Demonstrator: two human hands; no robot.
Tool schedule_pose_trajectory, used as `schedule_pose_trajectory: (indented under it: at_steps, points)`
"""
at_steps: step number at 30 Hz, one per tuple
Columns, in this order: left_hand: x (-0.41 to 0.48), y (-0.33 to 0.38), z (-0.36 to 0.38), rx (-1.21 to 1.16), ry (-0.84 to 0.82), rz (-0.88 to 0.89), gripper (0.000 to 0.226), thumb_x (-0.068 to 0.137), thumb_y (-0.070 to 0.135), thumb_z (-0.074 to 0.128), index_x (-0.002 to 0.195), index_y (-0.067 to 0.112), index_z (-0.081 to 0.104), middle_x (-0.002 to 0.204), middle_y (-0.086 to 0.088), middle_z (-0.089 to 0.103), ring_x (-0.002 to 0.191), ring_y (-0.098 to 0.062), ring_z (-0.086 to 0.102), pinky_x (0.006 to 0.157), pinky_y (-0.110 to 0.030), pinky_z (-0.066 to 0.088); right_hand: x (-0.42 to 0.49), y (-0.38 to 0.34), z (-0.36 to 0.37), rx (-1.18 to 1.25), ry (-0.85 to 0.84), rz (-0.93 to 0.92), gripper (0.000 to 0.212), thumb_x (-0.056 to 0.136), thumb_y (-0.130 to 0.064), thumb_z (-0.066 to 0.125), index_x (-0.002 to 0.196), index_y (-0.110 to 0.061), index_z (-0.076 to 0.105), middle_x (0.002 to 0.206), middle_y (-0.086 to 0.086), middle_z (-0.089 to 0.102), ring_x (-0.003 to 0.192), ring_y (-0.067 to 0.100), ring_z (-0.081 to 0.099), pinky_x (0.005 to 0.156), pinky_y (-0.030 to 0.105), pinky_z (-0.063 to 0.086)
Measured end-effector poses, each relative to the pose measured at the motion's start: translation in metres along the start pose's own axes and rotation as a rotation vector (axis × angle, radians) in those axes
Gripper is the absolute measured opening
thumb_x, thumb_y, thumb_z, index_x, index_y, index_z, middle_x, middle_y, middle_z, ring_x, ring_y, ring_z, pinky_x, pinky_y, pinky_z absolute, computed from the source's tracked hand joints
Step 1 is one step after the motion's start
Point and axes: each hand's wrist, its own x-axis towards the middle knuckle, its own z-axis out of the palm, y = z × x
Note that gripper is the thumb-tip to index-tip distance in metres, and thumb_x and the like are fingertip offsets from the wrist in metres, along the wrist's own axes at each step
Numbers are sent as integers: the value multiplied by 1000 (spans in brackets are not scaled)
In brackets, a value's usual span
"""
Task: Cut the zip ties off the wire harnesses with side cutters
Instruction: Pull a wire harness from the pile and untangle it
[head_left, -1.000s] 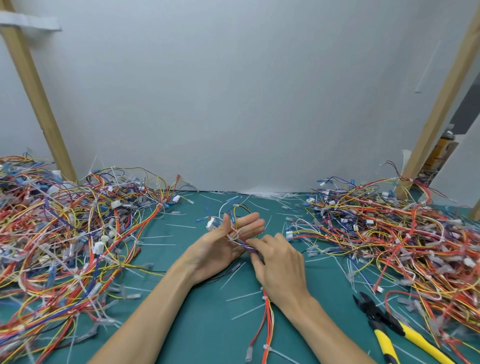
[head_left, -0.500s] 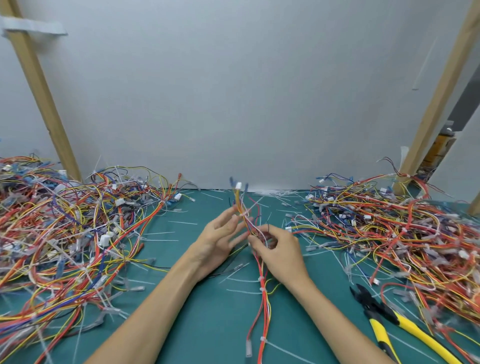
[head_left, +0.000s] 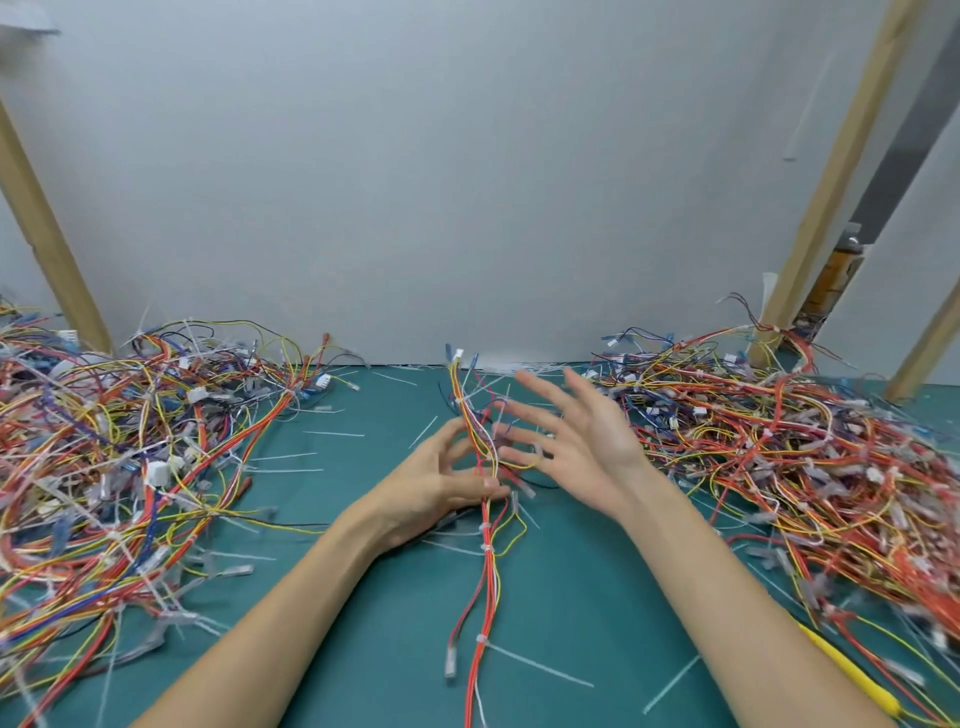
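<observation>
While the left hand (head_left: 436, 491) pinches the wire harness (head_left: 485, 571) between thumb and curled fingers, top end raised and tail lying on the green mat (head_left: 363, 597), the right hand (head_left: 592, 447) sits just beside it with fingers spread wide. It's blurred, so can't tell if it touches the wires. Side cutters (head_left: 852, 670) on the mat near the right forearm, only a yellow handle showing.

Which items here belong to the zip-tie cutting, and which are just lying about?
Job: harness pinched by left hand; its zip ties; open right hand; yellow cutter handle.
Lying about: wire piles; cut tie tails; wooden posts.
</observation>
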Motion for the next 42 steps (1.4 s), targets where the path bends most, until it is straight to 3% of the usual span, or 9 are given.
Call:
schedule_pose_trajectory:
  at_steps: [5, 15, 21, 24, 26, 29, 34, 38, 42]
  points:
    - [1, 0, -5, -99, -32, -18, 73, 83, -23, 54, 143, 16, 38, 135, -18, 57, 114, -43, 61, 91, -44, 55, 0, -9, -9, -36, 16, -45, 48, 100, -48, 37, 132, -19, 58, 123, 18, 66, 117, 36, 61, 104, 50, 45]
    - [4, 0, -9, -267, -35, 31, 77, 75, -22, 56, 141, 16, 40, 136, -14, 58, 122, -39, 57, 96, -41, 52, 3, -7, -26, -510, 148, 61, 48, 105, -44, 26, 115, -20, 67, 118, 11, 70, 108, 23, 65, 95, 36, 47]
    - [-1, 12, -10, -372, -58, 64, 77, 79, -17, 57, 146, 11, 33, 140, -16, 54, 128, -34, 53, 97, -39, 51, 5, -2, -30, 1, 14, 183, 63, 93, -67, 34, 133, -24, 59, 130, 19, 62, 122, 38, 56, 98, 64, 42]
    - [-3, 26, -5, -469, -83, 12, 80, 77, 24, 79, 142, 13, 35, 145, -18, 49, 134, -30, 47, 108, -47, 43, 4, 2, -29, 217, -93, 168, 70, 83, -78, 40, 139, -37, 51, 140, 19, 53, 125, 49, 50, 92, 78, 35]
    - [-3, 33, -5, -574, -109, -34, 88, 80, 56, 67, 147, 12, 31, 148, -19, 44, 138, -31, 42, 116, -52, 28, 5, 5, -29, 301, -122, 163, 75, 77, -83, 44, 140, -42, 48, 144, 18, 48, 126, 53, 47, 92, 83, 28]
    - [-1, 41, -5, -646, -149, -20, 100, 82, 79, 38, 153, 11, 25, 151, -18, 39, 141, -34, 37, 119, -54, 16, 5, 11, -25, 386, -147, 178, 80, 73, -87, 46, 142, -46, 43, 145, 17, 47, 123, 53, 49, 92, 86, 22]
    - [-2, 53, -5, -667, -147, 69, 107, 78, 87, 21, 152, 9, 26, 153, -13, 39, 141, -33, 37, 118, -57, 17, 3, 26, -11, 441, -275, 295, 90, 63, -93, 47, 142, -53, 33, 145, 16, 46, 129, 58, 39, 93, 88, 12]
    - [-3, 55, -8, -659, -94, 101, 106, 81, 86, 12, 152, 8, 27, 154, -10, 38, 140, -31, 39, 119, -56, 17, 1, 52, 12, 549, -342, 337, 83, 65, -93, 46, 127, -39, 53, 129, 22, 56, 129, 56, 41, 96, 86, 12]
    - [0, 51, -9, -643, 8, 85, 97, 81, 86, 13, 140, 13, 38, 154, -8, 38, 138, -31, 42, 114, -50, 29, 0, 72, 25, 601, -398, 347, 78, 66, -92, 46, 115, -34, 59, 125, 22, 53, 136, 55, 32, 100, 84, 9]
